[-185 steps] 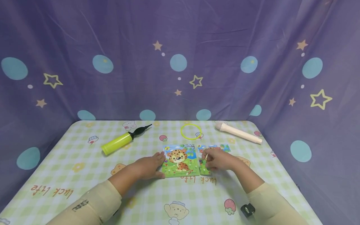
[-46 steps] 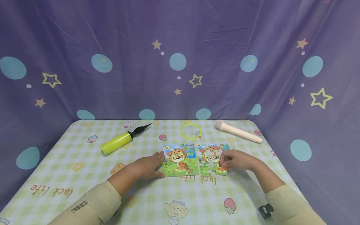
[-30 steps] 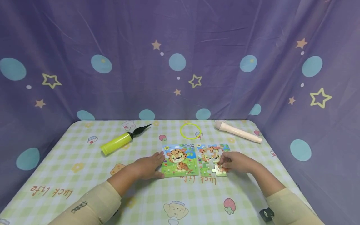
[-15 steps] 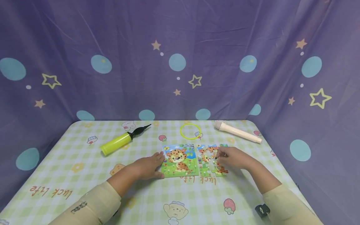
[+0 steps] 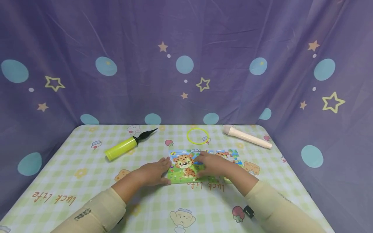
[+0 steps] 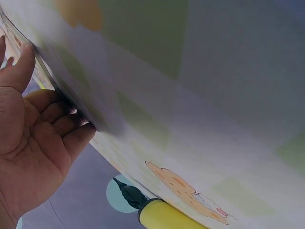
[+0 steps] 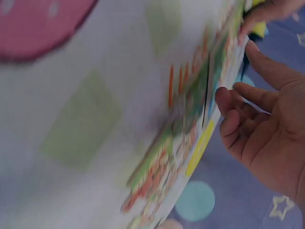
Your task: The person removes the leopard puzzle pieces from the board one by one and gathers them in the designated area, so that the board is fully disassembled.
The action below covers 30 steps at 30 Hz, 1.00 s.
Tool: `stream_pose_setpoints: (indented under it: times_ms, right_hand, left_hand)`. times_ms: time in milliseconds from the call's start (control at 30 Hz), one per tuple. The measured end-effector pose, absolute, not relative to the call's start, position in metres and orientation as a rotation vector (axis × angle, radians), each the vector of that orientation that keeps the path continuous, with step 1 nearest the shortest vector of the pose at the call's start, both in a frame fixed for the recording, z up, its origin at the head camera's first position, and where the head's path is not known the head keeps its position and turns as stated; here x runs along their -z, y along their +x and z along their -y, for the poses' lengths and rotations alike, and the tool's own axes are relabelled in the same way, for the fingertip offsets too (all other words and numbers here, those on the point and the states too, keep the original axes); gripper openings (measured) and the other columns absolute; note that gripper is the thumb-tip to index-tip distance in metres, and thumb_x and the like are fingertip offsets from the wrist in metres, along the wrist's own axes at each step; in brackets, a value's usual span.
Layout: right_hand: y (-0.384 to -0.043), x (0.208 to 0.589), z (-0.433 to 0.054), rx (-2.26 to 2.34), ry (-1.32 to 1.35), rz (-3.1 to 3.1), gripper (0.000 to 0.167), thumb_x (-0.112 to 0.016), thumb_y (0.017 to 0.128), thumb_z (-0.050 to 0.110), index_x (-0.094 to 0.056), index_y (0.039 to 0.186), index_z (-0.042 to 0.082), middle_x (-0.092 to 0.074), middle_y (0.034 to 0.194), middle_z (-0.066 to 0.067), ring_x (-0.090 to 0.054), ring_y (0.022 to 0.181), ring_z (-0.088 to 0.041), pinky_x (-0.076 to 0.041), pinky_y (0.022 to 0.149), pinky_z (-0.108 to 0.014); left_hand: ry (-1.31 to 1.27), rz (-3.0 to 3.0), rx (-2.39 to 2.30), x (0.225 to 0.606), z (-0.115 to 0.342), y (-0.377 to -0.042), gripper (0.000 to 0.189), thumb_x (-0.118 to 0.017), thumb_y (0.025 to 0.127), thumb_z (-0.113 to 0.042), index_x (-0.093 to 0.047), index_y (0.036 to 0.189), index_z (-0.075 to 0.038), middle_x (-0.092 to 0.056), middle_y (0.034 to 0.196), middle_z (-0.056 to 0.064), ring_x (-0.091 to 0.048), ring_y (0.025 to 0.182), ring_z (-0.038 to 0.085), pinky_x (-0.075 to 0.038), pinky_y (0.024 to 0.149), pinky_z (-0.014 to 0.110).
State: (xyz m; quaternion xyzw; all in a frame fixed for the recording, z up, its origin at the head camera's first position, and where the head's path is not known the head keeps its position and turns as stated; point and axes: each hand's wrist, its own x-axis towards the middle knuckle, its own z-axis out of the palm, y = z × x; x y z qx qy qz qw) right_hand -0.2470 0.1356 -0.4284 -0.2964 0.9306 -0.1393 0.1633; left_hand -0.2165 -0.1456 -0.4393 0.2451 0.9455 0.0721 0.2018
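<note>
A square leopard picture puzzle [image 5: 178,174] lies flat on the table. My left hand [image 5: 152,171] rests at its left edge, thumb and fingers extended; in the left wrist view the hand [image 6: 35,129] touches the edge with its fingertips. Over the puzzle's right edge is my right hand [image 5: 217,165]. The right wrist view shows that hand [image 7: 271,124] with thumb and index finger apart, the other fingers loosely bent, and nothing visible between them. Loose puzzle pieces [image 5: 233,153] lie right of the square, partly hidden under the right hand and forearm.
A yellow-green hand pump [image 5: 120,149] with a black nozzle lies at the left. Behind the puzzle is a thin yellow ring [image 5: 187,136]. A pale toy microphone [image 5: 249,138] lies at the back right. A purple curtain [image 5: 131,87] surrounds the checked tabletop.
My right hand worked among the pieces on the right, which filled out into a partial leopard picture; it has now moved left onto the puzzle's right edge. My left hand stayed put.
</note>
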Motion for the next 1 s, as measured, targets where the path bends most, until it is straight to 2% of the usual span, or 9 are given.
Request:
stream_pose_setpoints:
  times_ms: [100,200,333,500,633,800,1000]
  right_hand:
    - [-0.243,0.433,-0.125,0.244,-0.871,-2.681,0.065,-0.076,0.082,0.046,-0.057,0.136,0.015,-0.054,0.126,0.0,-0.061,0.106,-0.015,-0.052,0.095,-0.037]
    - [-0.24,0.434,-0.12,0.194,-0.879,-2.699,0.058,-0.079,0.081,0.042,-0.062,0.129,0.015,-0.052,0.11,0.004,-0.058,0.093,-0.009,-0.053,0.087,-0.032]
    - [-0.239,0.434,-0.119,0.214,-0.859,-2.713,0.049,-0.08,0.079,0.039,-0.064,0.119,0.017,-0.052,0.107,0.005,-0.056,0.087,-0.008,-0.053,0.082,-0.03]
    - [-0.239,0.435,-0.12,0.267,-0.806,-2.716,0.041,-0.081,0.079,0.037,-0.057,0.109,0.021,-0.055,0.096,0.008,-0.054,0.077,-0.008,-0.049,0.07,-0.029]
    - [-0.241,0.435,-0.123,0.394,-0.782,-2.689,0.036,-0.078,0.084,0.03,-0.057,0.113,0.022,-0.061,0.093,0.009,-0.055,0.077,-0.008,-0.048,0.07,-0.03]
    - [-0.243,0.433,-0.132,0.645,-0.815,-2.618,0.023,-0.066,0.095,0.019,-0.058,0.116,0.019,-0.062,0.093,0.006,-0.057,0.078,-0.01,-0.05,0.072,-0.031]
    - [-0.246,0.429,-0.145,0.821,-0.82,-2.578,0.021,-0.063,0.097,0.021,-0.058,0.117,0.016,-0.06,0.093,0.005,-0.06,0.076,-0.013,-0.051,0.069,-0.032]
  left_hand:
    - [0.681,-2.639,-0.191,0.439,0.145,-0.217,0.085,-0.061,0.092,-0.053,-0.027,0.155,-0.006,-0.017,0.164,0.01,-0.017,0.151,0.03,-0.025,0.12,0.047]
    - [0.678,-2.639,-0.181,0.439,0.145,-0.217,0.085,-0.061,0.092,-0.053,-0.027,0.155,-0.007,-0.017,0.164,0.01,-0.017,0.151,0.03,-0.026,0.12,0.046]
    - [0.679,-2.637,-0.178,0.439,0.145,-0.217,0.085,-0.061,0.092,-0.053,-0.027,0.155,-0.006,-0.017,0.164,0.01,-0.017,0.151,0.03,-0.026,0.12,0.046]
    - [0.685,-2.639,-0.177,0.44,0.146,-0.217,0.086,-0.061,0.092,-0.053,-0.027,0.155,-0.006,-0.017,0.164,0.011,-0.017,0.151,0.031,-0.026,0.12,0.046]
    - [0.686,-2.641,-0.18,0.44,0.146,-0.217,0.086,-0.061,0.092,-0.053,-0.027,0.155,-0.006,-0.017,0.164,0.011,-0.017,0.151,0.031,-0.025,0.12,0.046]
    - [0.697,-2.644,-0.175,0.441,0.145,-0.217,0.086,-0.061,0.091,-0.053,-0.027,0.155,-0.005,-0.017,0.164,0.012,-0.018,0.151,0.031,-0.025,0.12,0.045]
    - [0.698,-2.643,-0.184,0.44,0.145,-0.217,0.086,-0.062,0.091,-0.052,-0.028,0.154,-0.004,-0.018,0.164,0.012,-0.018,0.151,0.031,-0.025,0.12,0.045]
